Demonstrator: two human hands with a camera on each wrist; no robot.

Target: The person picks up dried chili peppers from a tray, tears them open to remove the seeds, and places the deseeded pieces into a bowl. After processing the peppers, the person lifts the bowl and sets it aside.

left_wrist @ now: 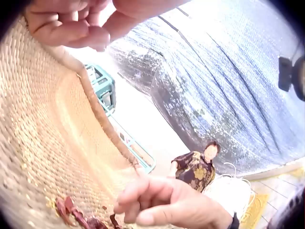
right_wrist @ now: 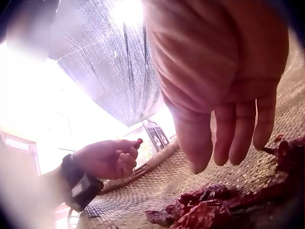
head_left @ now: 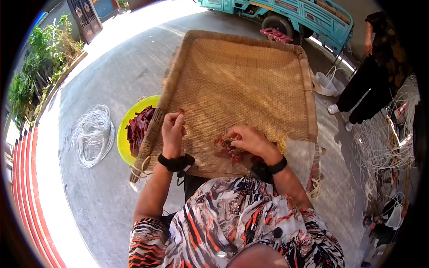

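A large woven tray (head_left: 250,67) with a raised rim lies in front of me. My left hand (head_left: 173,134) is raised over its left side, pinching a small red piece of dried chili (right_wrist: 139,141) between thumb and fingertips. Toward the near edge, my right hand (head_left: 254,142) hovers low over a small heap of dried red chilies (right_wrist: 200,210). Its fingers (right_wrist: 244,133) point down, loosely extended, with nothing between them. Pale yellow seeds (head_left: 281,145) are scattered by the right hand. Part of the heap is hidden under that hand in the head view.
A yellow-green basin (head_left: 123,143) of red chilies (head_left: 140,127) sits left of the tray, partly under its rim. Coiled white cord (head_left: 94,134) lies farther left. At right stand a person (head_left: 380,76) and tangled white strands (head_left: 384,129). A turquoise cart (head_left: 308,22) is behind.
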